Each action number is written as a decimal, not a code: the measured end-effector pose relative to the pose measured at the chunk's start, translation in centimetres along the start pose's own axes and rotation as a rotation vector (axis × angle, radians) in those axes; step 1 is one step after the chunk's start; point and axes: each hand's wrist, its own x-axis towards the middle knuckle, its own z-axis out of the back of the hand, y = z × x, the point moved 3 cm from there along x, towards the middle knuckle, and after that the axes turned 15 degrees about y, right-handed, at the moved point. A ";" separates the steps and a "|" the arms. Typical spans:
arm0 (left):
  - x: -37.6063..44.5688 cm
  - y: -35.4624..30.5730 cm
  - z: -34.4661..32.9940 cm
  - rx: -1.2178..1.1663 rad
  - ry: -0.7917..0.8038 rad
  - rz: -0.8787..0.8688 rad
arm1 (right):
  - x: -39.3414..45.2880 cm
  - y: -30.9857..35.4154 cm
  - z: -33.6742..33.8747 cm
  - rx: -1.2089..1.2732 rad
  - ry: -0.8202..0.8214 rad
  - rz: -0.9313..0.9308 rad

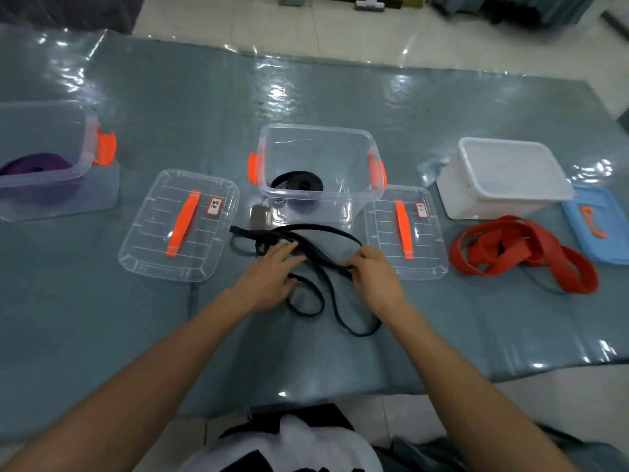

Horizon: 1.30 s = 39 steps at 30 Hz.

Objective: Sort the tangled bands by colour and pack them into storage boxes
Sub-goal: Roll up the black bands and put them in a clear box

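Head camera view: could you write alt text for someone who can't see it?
A person's left hand presses on a tangle of thin black bands while the right hand pinches a strand, on a grey-green mat. Behind stand a clear plastic box holding a coiled black band, and loose red bands.

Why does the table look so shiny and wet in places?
Head view: overhead lights glare white off the clear plastic sheet over the table; its wrinkles break the reflections up. The wide lens bends the table's edges, and the floor beyond is blurred.

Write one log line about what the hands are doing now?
left hand presses black bands | right hand pinches them | red bands waiting
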 end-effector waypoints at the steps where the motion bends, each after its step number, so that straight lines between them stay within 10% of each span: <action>1: 0.0 -0.6 0.8 -0.016 -0.049 -0.027 | -0.9 0.4 0.7 -0.019 -0.047 0.049; 24: 8.1 -14.0 5.2 -0.346 0.050 -0.224 | -6.9 -8.3 7.9 0.000 -0.390 0.305; 30: 7.4 -14.9 5.6 -0.292 -0.054 -0.184 | -5.1 -10.6 8.9 0.458 -0.204 0.184; 39: 6.0 -15.0 6.8 -0.177 -0.213 0.079 | -2.4 -10.8 10.4 0.496 -0.188 0.342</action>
